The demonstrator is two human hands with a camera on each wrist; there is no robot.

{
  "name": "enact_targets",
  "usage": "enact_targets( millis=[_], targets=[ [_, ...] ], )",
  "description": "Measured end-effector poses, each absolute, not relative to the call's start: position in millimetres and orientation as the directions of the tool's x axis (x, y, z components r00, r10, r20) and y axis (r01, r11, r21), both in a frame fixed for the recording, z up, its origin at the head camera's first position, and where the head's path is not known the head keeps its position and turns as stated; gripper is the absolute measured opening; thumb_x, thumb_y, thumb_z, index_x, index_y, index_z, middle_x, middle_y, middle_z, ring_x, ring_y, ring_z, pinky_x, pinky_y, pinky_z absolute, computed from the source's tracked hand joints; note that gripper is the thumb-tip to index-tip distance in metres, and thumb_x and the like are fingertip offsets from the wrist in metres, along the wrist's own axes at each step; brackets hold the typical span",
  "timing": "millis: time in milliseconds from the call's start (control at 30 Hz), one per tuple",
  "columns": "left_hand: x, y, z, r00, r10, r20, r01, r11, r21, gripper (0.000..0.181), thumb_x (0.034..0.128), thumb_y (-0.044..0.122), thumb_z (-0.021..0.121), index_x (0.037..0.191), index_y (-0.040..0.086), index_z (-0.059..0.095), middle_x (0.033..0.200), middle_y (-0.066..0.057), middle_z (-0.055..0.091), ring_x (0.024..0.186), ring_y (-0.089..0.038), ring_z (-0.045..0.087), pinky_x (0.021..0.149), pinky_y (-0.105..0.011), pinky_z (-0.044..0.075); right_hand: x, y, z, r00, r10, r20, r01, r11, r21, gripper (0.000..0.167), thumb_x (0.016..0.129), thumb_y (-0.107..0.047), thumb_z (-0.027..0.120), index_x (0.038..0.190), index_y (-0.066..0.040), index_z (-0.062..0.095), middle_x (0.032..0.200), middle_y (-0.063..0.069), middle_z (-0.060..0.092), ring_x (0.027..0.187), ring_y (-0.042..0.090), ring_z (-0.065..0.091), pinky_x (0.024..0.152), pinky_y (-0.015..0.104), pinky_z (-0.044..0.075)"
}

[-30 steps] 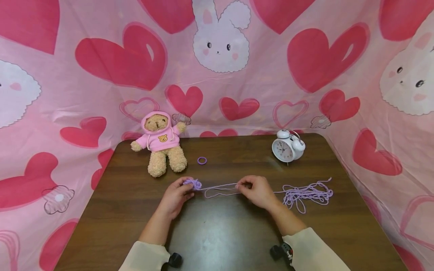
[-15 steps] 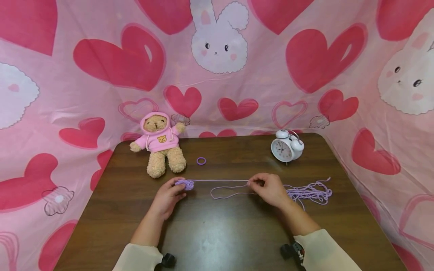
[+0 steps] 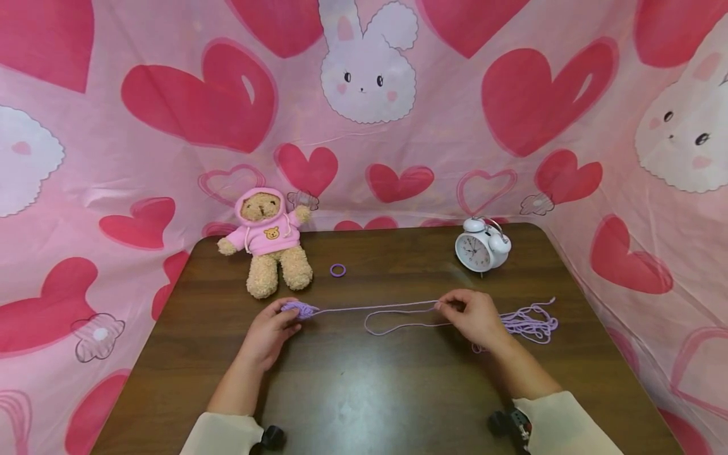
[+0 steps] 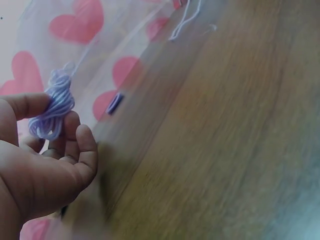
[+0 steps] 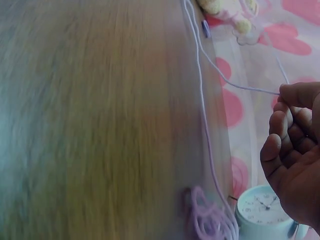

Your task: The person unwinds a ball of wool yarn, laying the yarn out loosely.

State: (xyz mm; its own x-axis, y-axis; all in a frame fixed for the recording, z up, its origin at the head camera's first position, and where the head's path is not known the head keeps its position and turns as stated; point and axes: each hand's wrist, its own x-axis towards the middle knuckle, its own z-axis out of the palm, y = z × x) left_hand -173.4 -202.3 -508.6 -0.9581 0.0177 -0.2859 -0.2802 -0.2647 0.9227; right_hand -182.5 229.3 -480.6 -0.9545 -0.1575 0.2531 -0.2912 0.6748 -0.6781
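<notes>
A small bundle of lilac yarn [image 4: 61,102] is pinched between the thumb and fingers of my left hand [image 3: 267,335], above the left half of the table. From that bundle one strand [image 3: 375,308] runs rightward to my right hand [image 3: 474,317], whose thumb and index finger pinch it. Below this strand, a slack loop [image 3: 392,330] lies on the wood and leads back under the right hand. The looser pile of the same yarn [image 3: 531,322] rests at the right, partly hidden behind the right wrist in the head view.
On the brown table [image 3: 364,385], a teddy bear [image 3: 275,237] in a pink hoodie sits at the back left. A purple ring [image 3: 338,270] lies beside it. At the back right stands a white alarm clock [image 3: 480,245]. A pink heart-patterned cloth [image 3: 352,158] hangs behind.
My hands have moved apart, the left one leftward with the bundle and the right one rightward. The strand between them has lengthened, and the slack loop has slid to the right.
</notes>
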Motion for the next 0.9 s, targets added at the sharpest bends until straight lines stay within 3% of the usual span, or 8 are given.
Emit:
enact_targets(
  millis=[267, 533, 900],
  targets=[
    [-172, -212, -505, -0.958, 0.007, -0.286, -0.277, -0.272, 0.922, 0.013, 0.1018, 0.002, 0.058, 0.111, 0.011, 0.061, 0.099, 0.001, 0.067, 0.091, -0.015, 0.062, 0.087, -0.032, 0.052, -177, 248, -475, -0.963, -0.118, 0.241, -0.253, 0.698, -0.67, 0.004, 0.09, -0.021, 0.081, 0.088, -0.018, 0.078, 0.068, -0.011, 0.061, 0.061, 0.006, 0.051, 0.056, 0.026, 0.041],
    [-169, -222, -503, -0.966, 0.014, -0.259, -0.254, -0.254, 0.933, 0.012, 0.1032, 0.005, 0.058, 0.113, 0.011, 0.06, 0.098, 0.003, 0.065, 0.092, -0.013, 0.061, 0.088, -0.033, 0.052, -171, 270, -473, -0.976, -0.053, 0.209, -0.18, 0.736, -0.653, 0.009, 0.092, -0.026, 0.08, 0.091, -0.017, 0.079, 0.078, -0.007, 0.069, 0.068, 0.01, 0.056, 0.062, 0.027, 0.044],
    [-168, -234, -501, -0.97, 0.009, -0.242, -0.237, -0.236, 0.942, 0.013, 0.1045, 0.006, 0.056, 0.108, 0.016, 0.063, 0.098, 0.003, 0.067, 0.093, -0.014, 0.061, 0.09, -0.034, 0.052, -165, 298, -471, -0.976, -0.03, 0.215, -0.158, 0.776, -0.611, 0.011, 0.094, -0.028, 0.077, 0.092, -0.017, 0.079, 0.076, -0.007, 0.069, 0.067, 0.01, 0.057, 0.06, 0.027, 0.045]
  ],
)
